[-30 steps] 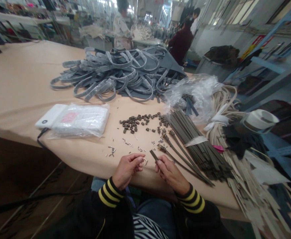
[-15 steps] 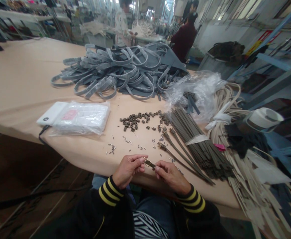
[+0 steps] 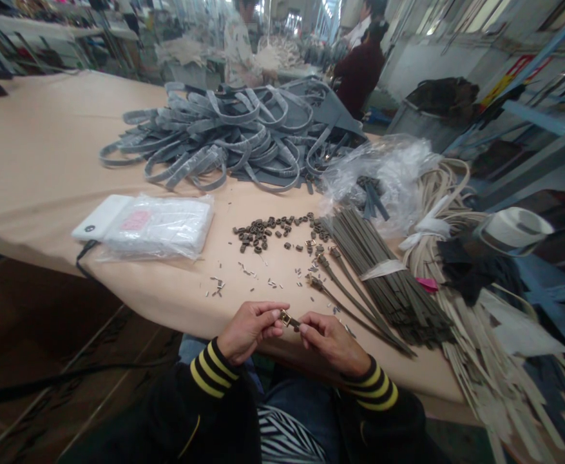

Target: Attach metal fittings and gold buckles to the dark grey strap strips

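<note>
My left hand (image 3: 250, 330) pinches a small gold metal buckle (image 3: 286, 318) at the table's near edge. My right hand (image 3: 328, 338) is closed on the end of a thin dark strap, whose tip meets the buckle between my fingertips. Both hands hover just over the front edge of the tan table (image 3: 45, 167). Beyond them lie small silver pins (image 3: 217, 288), a scatter of dark metal rings (image 3: 263, 232) and a few straps fitted with buckles (image 3: 340, 290). A banded bundle of dark straps (image 3: 383, 283) lies to the right of them.
A big heap of grey handle loops (image 3: 234, 138) fills the table's middle. A white power bank under a plastic packet (image 3: 147, 225) lies left. Clear plastic bag (image 3: 383, 174), beige straps (image 3: 446, 200) and a tape roll (image 3: 517, 229) crowd the right. Other people stand far behind.
My two hands came together: the strap end in my right hand moved left to meet the buckle in my left hand. The view tilted slightly.
</note>
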{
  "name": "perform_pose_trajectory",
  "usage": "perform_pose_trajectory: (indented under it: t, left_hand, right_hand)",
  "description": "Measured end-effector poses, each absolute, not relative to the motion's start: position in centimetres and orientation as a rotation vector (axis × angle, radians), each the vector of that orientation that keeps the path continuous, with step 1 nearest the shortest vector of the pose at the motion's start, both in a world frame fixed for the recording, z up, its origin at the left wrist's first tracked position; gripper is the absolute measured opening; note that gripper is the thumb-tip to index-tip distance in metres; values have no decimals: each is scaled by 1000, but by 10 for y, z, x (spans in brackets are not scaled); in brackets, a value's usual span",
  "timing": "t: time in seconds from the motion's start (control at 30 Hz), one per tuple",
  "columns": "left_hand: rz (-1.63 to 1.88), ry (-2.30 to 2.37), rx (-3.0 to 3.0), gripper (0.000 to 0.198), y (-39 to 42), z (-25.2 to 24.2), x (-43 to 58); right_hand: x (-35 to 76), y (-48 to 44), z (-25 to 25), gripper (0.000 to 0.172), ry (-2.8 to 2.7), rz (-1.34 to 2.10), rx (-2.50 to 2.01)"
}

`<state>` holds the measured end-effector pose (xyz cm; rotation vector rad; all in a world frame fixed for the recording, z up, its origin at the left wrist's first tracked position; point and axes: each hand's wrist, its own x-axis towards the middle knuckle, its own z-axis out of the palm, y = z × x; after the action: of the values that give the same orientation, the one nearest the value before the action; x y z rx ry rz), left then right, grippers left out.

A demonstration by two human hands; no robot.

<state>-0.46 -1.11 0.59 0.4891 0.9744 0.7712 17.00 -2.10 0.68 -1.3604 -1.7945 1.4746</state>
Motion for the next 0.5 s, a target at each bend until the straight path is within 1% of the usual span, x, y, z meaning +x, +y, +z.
perform_pose_trajectory:
  t: [0.13, 0.23, 0.33, 0.4, 0.5]
  left_hand:
    - [768, 943, 493, 24, -15, 2, 3]
    - [819, 921, 529, 21, -18, 1, 9]
    - [821, 951, 614, 19, -19, 2, 11]
    - [803, 990, 666, 17, -19, 2, 9]
    - [803, 1009, 724, 14, -19, 5, 6]
  right_hand:
    - [163, -23, 3, 24, -1763, 1503, -1345]
    - [157, -25, -1, 17, -1629, 1522, -1372]
    - [153, -27, -1, 17, -1655, 1358, -1360]
    - [152, -27, 1, 14, -1761, 1250, -1308]
    - [152, -26, 2, 10, -1805, 1219, -1272]
